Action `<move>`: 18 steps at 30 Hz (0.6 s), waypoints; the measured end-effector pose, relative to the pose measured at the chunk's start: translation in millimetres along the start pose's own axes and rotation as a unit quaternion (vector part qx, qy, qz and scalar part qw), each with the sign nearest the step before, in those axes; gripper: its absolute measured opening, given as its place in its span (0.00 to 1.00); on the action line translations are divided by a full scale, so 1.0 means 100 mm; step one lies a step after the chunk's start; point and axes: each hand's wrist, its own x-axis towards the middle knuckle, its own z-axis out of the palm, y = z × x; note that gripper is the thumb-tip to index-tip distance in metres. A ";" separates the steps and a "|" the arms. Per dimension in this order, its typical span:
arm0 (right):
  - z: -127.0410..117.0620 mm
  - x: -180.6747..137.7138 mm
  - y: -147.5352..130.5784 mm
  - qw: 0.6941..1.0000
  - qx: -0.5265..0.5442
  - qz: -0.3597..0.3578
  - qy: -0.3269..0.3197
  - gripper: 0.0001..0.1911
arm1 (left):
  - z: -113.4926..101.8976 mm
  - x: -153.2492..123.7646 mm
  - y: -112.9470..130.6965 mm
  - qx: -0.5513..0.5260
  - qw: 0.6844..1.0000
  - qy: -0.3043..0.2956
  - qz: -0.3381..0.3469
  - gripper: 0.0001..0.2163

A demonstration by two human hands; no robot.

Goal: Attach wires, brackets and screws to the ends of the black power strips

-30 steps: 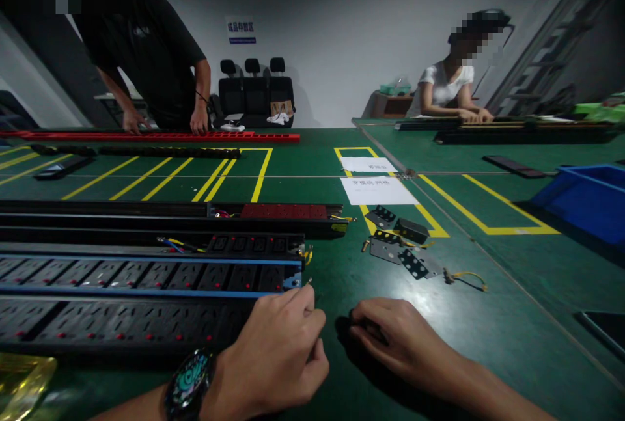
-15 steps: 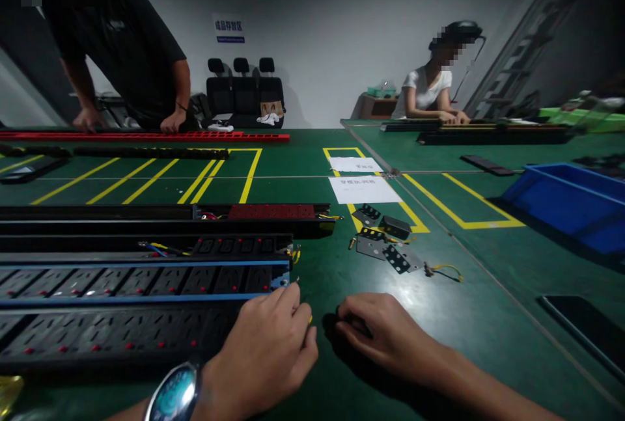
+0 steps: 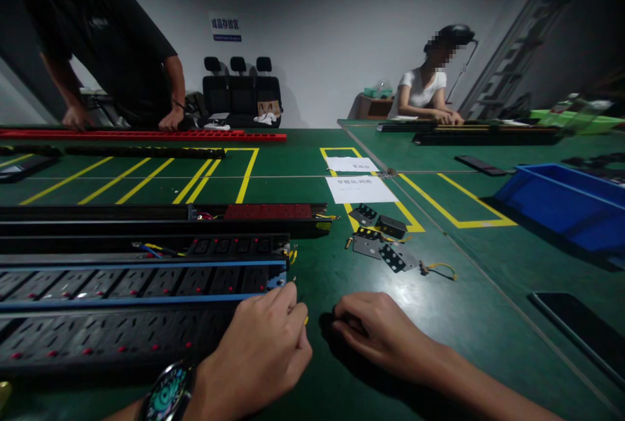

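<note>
My left hand (image 3: 266, 339), with a watch (image 3: 168, 392) on its wrist, is closed with curled fingers at the right end of the nearest black power strip (image 3: 117, 336). A bit of yellow shows beside its fingers; what they hold is hidden. To the right, my right hand (image 3: 378, 326) hovers or rests over the green table, its fingers curled. Whatever may be inside that hand cannot be made out. Just beyond my left hand lies a blue-edged power strip (image 3: 131, 283) with black sockets and red dots. Behind it are a strip with loose wires (image 3: 229, 246) and one with red sockets (image 3: 268, 211).
Metal brackets (image 3: 367, 245) and a yellow wire (image 3: 442, 270) lie ahead of my right hand, near two paper sheets (image 3: 361, 190). A blue bin (image 3: 561, 206) and a phone (image 3: 581, 330) are on the right. Two people work across the table (image 3: 293, 167).
The whole view has shifted slightly, so things sit a little farther left. Both my hands keep nearly the same pose; the left wrist has turned slightly.
</note>
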 end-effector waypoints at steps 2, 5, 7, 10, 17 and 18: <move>-0.01 0.00 -0.01 1.000 -0.001 -0.001 -0.001 0.05 | 0.00 0.00 -0.01 0.001 1.000 -0.002 0.002 0.07; -0.01 0.00 -0.01 1.000 -0.001 0.000 -0.003 0.04 | 0.01 0.01 -0.01 0.002 1.000 -0.005 0.003 0.08; -0.02 0.00 -0.01 1.000 -0.001 0.003 -0.005 0.04 | 0.01 0.01 -0.01 0.004 1.000 -0.007 0.004 0.08; -0.02 0.01 -0.02 1.000 0.001 0.005 -0.007 0.05 | 0.01 0.00 -0.02 0.006 1.000 -0.009 0.005 0.07; -0.03 0.00 -0.03 1.000 -0.001 0.017 -0.013 0.04 | 0.03 0.00 -0.01 0.002 1.000 -0.007 0.000 0.07; -0.02 0.00 -0.03 1.000 -0.002 0.017 -0.010 0.04 | 0.03 -0.01 -0.01 0.002 1.000 -0.007 -0.001 0.07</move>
